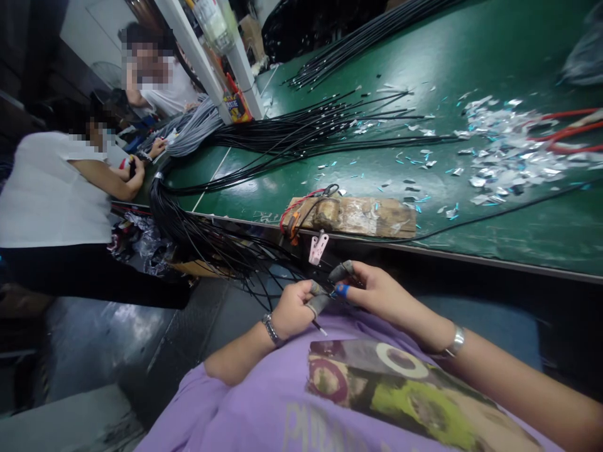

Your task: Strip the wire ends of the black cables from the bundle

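Close to my body, my left hand (294,307) is closed in a pinch on a thin black cable, with grey covers on its thumb and finger. A cable end (321,329) with a pale tip pokes out below that hand. My right hand (372,289) meets it fingertip to fingertip, also pinching at the cable; it wears a grey cover on a finger and blue tape on the thumb. A bit of blue, perhaps a thin wire, shows between the fingertips. Just beyond hangs a pink clothes peg (318,248) at the table's edge.
A bundle of black cables (183,232) droops over the edge of the green table (264,188). On top lie a wooden block (377,216), more black cables (282,135), foil scraps (509,150) and a red cord (565,135). Two other people work at the left.
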